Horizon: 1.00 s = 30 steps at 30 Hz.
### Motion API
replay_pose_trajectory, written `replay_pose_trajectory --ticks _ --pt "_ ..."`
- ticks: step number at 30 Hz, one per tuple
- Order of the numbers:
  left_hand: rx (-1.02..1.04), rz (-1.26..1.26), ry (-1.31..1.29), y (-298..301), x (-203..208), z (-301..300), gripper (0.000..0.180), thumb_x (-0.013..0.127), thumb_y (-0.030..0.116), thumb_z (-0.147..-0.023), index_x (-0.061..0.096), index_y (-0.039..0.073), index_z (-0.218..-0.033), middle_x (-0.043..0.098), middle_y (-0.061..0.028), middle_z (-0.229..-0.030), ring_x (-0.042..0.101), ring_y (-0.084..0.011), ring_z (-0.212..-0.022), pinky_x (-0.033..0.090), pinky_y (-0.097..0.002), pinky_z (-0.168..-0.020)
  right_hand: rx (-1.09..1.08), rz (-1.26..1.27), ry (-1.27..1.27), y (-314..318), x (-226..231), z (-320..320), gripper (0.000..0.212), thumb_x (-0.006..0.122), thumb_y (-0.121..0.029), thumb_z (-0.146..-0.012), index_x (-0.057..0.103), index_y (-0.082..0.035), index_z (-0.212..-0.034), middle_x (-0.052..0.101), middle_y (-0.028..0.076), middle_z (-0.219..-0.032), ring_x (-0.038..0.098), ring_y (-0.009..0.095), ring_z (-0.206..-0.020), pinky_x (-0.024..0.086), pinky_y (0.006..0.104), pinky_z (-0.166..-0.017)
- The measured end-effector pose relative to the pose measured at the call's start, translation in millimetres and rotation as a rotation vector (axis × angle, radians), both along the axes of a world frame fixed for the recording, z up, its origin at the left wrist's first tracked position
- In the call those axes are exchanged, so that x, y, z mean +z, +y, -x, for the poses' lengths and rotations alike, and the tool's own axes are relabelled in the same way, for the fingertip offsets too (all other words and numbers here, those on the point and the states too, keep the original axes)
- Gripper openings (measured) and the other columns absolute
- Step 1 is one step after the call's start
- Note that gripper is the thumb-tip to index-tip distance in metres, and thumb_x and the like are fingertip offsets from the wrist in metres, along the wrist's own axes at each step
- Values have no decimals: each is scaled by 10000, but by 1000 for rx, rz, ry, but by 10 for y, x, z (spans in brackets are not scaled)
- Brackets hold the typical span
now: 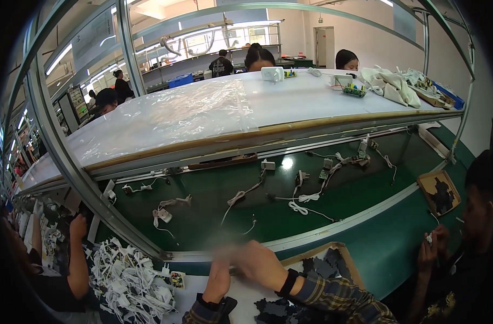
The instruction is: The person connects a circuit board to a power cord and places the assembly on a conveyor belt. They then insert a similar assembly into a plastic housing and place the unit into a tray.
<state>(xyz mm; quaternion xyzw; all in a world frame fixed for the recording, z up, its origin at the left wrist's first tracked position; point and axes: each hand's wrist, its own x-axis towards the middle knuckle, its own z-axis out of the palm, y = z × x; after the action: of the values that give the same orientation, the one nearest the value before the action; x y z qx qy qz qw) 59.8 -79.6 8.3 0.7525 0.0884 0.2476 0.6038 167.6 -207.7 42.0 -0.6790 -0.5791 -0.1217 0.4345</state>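
My left hand (219, 276) and my right hand (261, 264) meet at the lower middle, just in front of the conveyor's metal rail. The right fingers are curled in, and whatever they hold is hidden. A blur smears the left fingertips, so their grip does not show. Close to my right forearm lies a cardboard box (350, 261) with dark grey flat pieces (328, 264); more such dark pieces (281, 310) lie loose on the white worktop below. Left of my left hand is a big heap of white cabled adapters (130, 283), with a small circuit board (177, 279) beside it.
Adapters with white cords (306, 200) lie spread along the green conveyor belt (241, 216). Above it runs a white shelf (289, 108) on metal posts (60, 140). A co-worker at right handles a small white part (429, 238) near another cardboard box (439, 193). Another co-worker's arm (78, 259) is at left.
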Motion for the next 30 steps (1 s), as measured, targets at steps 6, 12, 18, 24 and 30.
replay_pose_trajectory --ticks 6,12,18,24,30 --pt "-75 38 29 62 -74 -39 340 387 296 -1109 496 21 -1277 642 -79 -988 592 -128 -829 489 -274 -754 -268 -20 29 -30 86 18 418 701 -111 -876 574 -57 -1271 640 141 -1082 597 326 -1055 517 420 -776" --pt "-147 140 70 -100 157 6 283 395 231 -1102 508 11 -1238 634 -53 -832 543 -97 -632 442 -239 -562 328 55 1139 -91 96 -277 622 662 -58 -919 363 -57 -1466 652 146 -1131 653 238 -1000 554 360 -846" --pt "-13 25 152 -49 47 -16 241 404 159 -1088 566 -2 -1165 629 -36 -818 546 -81 -600 419 -225 -513 404 -85 1339 -128 275 -283 657 633 -53 -960 290 -89 -1519 647 152 -1164 665 184 -911 571 320 -836" --pt "145 -136 21 -16 2 -75 234 413 153 -1088 584 4 -1143 638 -36 -853 574 -65 -689 454 -233 -584 324 -48 687 -173 364 -140 504 671 -96 -916 499 -93 -1390 676 124 -1096 677 208 -841 564 343 -763" --pt "352 -2 -142 101 -29 -58 241 422 186 -1100 553 21 -1217 634 -44 -942 576 -67 -771 472 -232 -684 85 244 159 -320 579 32 342 691 -146 -882 637 -76 -1212 667 117 -1115 677 273 -874 548 386 -738"
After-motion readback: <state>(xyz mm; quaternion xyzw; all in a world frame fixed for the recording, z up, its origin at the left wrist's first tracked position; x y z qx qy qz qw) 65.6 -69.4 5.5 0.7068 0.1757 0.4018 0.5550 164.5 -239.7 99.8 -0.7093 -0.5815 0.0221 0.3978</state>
